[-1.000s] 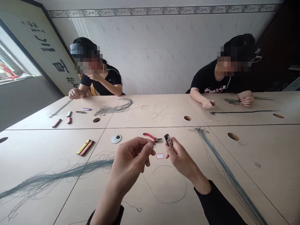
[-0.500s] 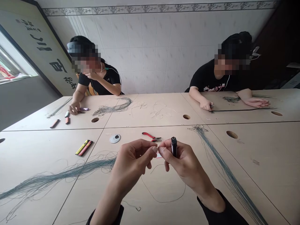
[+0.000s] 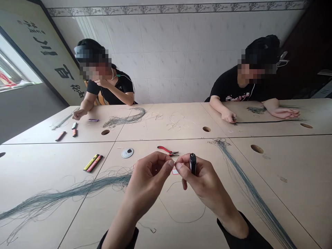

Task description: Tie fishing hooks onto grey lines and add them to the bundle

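Note:
My left hand [image 3: 146, 185] is closed in a pinch, thumb against forefinger. Its tips nearly meet those of my right hand [image 3: 204, 183], which pinches the same tiny spot. A thin line [image 3: 181, 222] loops on the table below and appears to run up into both pinches; the bit between the fingertips is too small to make out. Upright in my right hand stands a black pen-like tube [image 3: 192, 164], its lower end hidden by the fingers. Red-handled pliers [image 3: 168, 151] lie just beyond my hands. A small hooked wire end [image 3: 153, 230] rests near my left sleeve.
Bundles of grey-green line lie to the left [image 3: 77, 188] and right [image 3: 249, 183]. A round silver disc [image 3: 127, 153] and yellow and red sticks [image 3: 92, 163] sit at left. Across the table [image 3: 293, 207], which has round holes, two people are seated among more strands.
My hands stay pinched together, the left shifting slightly right. Across the table, the left person's hand has lifted away from the small sticks and moved left toward a strand bundle.

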The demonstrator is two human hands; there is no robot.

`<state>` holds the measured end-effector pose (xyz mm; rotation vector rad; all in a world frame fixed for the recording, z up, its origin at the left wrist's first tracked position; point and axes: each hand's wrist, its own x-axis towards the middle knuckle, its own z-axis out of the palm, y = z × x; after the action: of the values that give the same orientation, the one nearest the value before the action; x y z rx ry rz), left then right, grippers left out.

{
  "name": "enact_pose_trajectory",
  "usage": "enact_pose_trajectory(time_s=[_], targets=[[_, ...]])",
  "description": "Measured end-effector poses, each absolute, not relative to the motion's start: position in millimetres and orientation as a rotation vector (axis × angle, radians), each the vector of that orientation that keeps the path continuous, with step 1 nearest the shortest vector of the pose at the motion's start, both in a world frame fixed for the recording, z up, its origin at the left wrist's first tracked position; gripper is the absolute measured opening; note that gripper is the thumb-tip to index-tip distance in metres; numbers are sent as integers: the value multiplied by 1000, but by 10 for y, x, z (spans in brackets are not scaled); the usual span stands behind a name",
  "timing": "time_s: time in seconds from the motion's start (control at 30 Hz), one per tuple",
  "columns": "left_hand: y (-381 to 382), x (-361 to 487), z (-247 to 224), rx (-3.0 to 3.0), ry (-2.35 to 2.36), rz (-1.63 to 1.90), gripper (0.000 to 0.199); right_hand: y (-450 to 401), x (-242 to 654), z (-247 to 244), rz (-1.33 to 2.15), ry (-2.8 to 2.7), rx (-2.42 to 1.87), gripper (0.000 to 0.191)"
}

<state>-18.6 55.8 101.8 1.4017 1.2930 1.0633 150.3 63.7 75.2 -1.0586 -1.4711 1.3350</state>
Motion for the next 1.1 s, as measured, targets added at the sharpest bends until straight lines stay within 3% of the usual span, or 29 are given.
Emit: enact_pose_trajectory(time_s=[0.77, 0.9, 1.1], targets=[[523, -174, 1051, 1416, 1329, 1116, 29, 626, 1455, 703, 1384, -1296, -954, 36], [504, -169, 1059, 1417, 1334, 1152, 27, 612, 1445, 715, 1325, -1309, -922, 28], [488, -137, 1089, 1401, 1274, 1189, 25, 588, 1426, 717, 1474, -1308, -1027, 60]])
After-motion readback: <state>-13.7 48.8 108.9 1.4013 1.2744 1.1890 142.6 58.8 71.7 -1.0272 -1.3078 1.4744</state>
